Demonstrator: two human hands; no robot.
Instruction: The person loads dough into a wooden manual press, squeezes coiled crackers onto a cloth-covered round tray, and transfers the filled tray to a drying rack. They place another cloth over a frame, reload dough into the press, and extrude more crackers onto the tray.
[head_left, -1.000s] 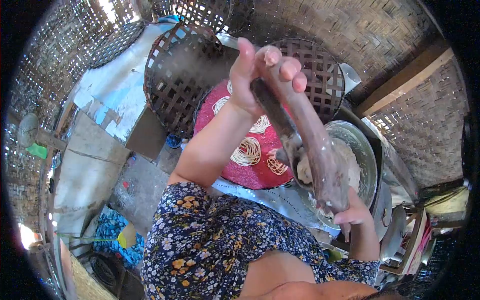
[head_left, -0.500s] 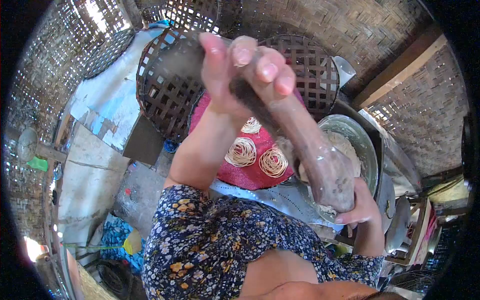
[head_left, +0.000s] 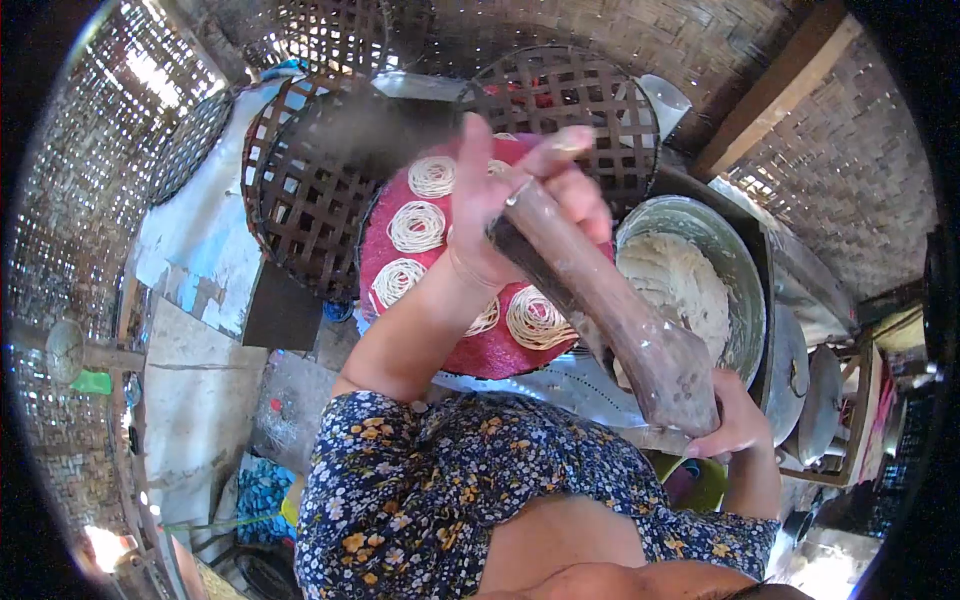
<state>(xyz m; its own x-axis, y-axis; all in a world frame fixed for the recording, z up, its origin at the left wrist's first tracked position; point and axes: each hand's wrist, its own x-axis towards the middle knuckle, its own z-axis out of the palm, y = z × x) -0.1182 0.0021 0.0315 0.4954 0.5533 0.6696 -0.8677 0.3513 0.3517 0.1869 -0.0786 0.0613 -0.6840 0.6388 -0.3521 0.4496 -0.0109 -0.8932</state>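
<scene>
A long wooden press (head_left: 625, 310) slants across the front of my body, with small holes in its wide lower end. My right hand (head_left: 735, 415) is wrapped round that holed end. At the other end, my left hand (head_left: 525, 215) cups the two handles from behind, palm on one side and fingers on the other; its thumb and index finger stick out, slightly blurred. Beneath the press lies a round red mat (head_left: 455, 350) bearing several coiled nests of pale noodle strands (head_left: 417, 227). A large metal basin (head_left: 745, 300) at the right contains pale dough (head_left: 675, 285).
Round woven trays (head_left: 300, 200) lean at the back left, and another woven tray (head_left: 600, 110) is at the back right. Metal lids (head_left: 820, 395) stand beyond the basin. A wooden beam (head_left: 775, 90) crosses the bamboo wall. A green container (head_left: 695, 480) sits near my right forearm.
My left hand has come lower and its fingers have spread apart. The handles' ends now show in front of it. More noodle nests are visible on the red mat, and the view has shifted slightly.
</scene>
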